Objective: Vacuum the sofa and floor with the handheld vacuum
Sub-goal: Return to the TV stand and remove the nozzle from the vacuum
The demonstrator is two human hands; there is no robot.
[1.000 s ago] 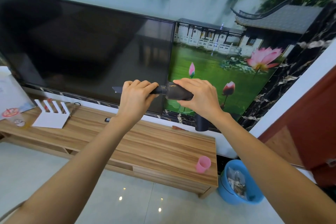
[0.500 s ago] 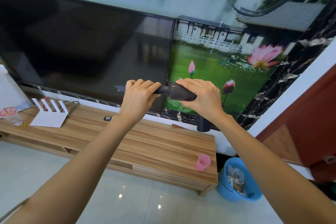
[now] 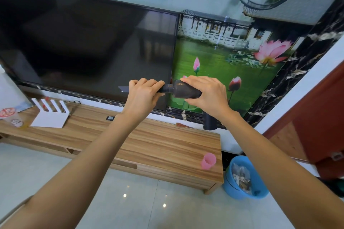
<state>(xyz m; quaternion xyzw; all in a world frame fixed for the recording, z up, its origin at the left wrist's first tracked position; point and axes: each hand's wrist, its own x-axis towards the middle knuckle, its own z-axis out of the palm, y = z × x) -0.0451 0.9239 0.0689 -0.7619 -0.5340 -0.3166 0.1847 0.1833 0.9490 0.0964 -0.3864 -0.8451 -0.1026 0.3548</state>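
Handheld vacuum point(image 3: 186, 91) sits in mid-air between both hands, raised above the back edge of the TV cabinet point(image 3: 167, 147) and touching nothing else. Right hand point(image 3: 208, 95) wraps the dark body, its grip stub hanging below the wrist; left hand point(image 3: 143, 95) is closed around the narrow nozzle point(image 3: 123, 89), whose flat tip pokes out leftward. This looks like seating the nozzle (sofa and floor not yet begun), so push straight along the barrel and twist gently rather than levering. Beyond stands the television point(image 3: 83, 42), close enough to knock.
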